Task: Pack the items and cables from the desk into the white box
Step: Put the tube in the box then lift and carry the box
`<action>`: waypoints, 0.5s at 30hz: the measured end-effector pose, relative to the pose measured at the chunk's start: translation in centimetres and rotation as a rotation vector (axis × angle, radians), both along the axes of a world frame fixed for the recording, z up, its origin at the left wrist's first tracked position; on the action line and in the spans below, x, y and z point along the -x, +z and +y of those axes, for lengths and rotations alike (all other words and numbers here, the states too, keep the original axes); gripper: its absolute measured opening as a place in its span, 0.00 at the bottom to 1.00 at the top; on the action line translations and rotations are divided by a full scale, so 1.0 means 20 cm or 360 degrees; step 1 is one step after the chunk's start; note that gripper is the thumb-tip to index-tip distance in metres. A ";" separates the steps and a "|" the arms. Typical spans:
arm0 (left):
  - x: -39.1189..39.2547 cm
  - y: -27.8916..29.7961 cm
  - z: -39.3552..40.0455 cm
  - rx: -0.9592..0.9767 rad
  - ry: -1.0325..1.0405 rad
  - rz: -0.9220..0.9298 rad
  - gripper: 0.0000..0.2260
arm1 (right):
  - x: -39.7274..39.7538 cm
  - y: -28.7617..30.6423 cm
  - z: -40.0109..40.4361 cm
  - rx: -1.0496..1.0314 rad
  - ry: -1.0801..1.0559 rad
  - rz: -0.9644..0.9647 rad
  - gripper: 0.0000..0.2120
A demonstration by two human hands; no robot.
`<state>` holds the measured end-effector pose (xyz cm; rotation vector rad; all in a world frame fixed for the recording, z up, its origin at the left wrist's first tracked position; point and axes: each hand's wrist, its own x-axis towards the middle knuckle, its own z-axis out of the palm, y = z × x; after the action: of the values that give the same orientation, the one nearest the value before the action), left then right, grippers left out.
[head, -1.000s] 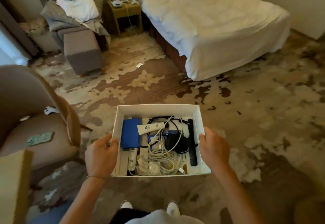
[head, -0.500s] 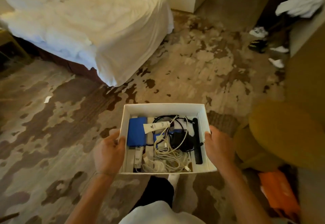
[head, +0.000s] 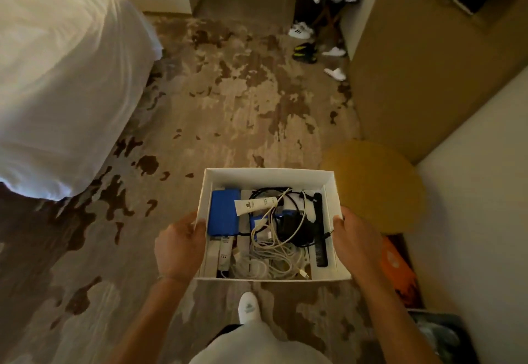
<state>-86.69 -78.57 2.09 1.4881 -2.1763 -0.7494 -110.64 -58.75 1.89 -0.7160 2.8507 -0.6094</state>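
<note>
I carry the white box in front of me, above the carpet. My left hand grips its left wall and my right hand grips its right wall. Inside lie a blue case, a white tube, a tangle of white cables, black cables with a black charger and a black comb along the right side. A second small white tube lies at the front left.
A bed with a white cover fills the left. A yellow round stool stands just right of the box, beside a tan cabinet. Shoes lie on the carpet far ahead. An orange item sits at the right wall.
My view has swung to the right: the bed slid to the left edge and the stool, cabinet and shoes came in. Both hands keep their hold on the box.
</note>
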 end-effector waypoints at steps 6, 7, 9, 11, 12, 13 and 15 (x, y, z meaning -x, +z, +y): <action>0.55 -0.06 -0.08 -0.0104 -0.0164 -0.0054 0.16 | 0.42 0.05 0.07 -0.0078 -0.0143 -0.0065 0.08; 0.63 -0.06 -0.07 -0.0103 -0.0196 -0.0047 0.16 | 0.48 0.06 0.09 -0.0078 -0.0158 -0.0066 0.08; 0.80 -0.06 -0.06 -0.0121 -0.0254 -0.0026 0.15 | 0.62 0.06 0.14 -0.0081 -0.0211 -0.0039 0.08; 0.97 -0.08 -0.04 -0.0146 -0.0318 -0.0050 0.12 | 0.77 0.04 0.19 -0.0133 -0.0251 -0.0022 0.08; 1.06 -0.09 -0.03 -0.0148 -0.0342 -0.0065 0.09 | 0.86 0.02 0.21 -0.0160 -0.0263 -0.0024 0.08; 1.15 -0.10 -0.02 -0.0153 -0.0352 -0.0072 0.08 | 0.95 -0.01 0.23 -0.0176 -0.0273 -0.0028 0.09; 1.35 -0.14 0.00 -0.0158 -0.0342 -0.0091 0.07 | 1.12 -0.06 0.27 -0.0171 -0.0292 -0.0027 0.10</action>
<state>-113.69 -78.61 -0.64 1.3502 -2.4010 -0.9077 -133.00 -53.34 0.65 -0.4342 2.9277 -0.4777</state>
